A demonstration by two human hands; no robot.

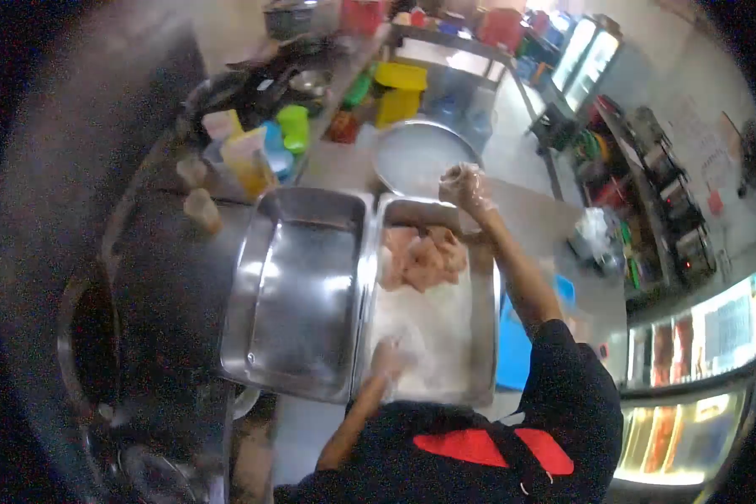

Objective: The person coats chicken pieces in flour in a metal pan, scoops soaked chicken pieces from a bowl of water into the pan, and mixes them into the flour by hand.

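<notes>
My left hand point(391, 361), blurred by motion, is low over the white powder point(428, 328) in the right-hand steel pan point(484, 336). Its fingers are too smeared to read. Pale pink pieces of raw meat point(424, 256), probably chicken, lie heaped at the far end of that pan. My right hand point(469, 188) is raised over the pan's far right corner, beside a round metal tray point(420, 151). Its fingers are curled closed, and white coating or a clear glove covers it. Whatever they may hold is hidden.
A second deep steel pan point(298, 294) stands directly left. Beyond it are colourful containers point(256, 151) and a yellow bin point(399, 84). A blue object point(514, 344) lies right of the pans. Shelving point(638, 185) and lit display fridges point(689, 344) line the right side.
</notes>
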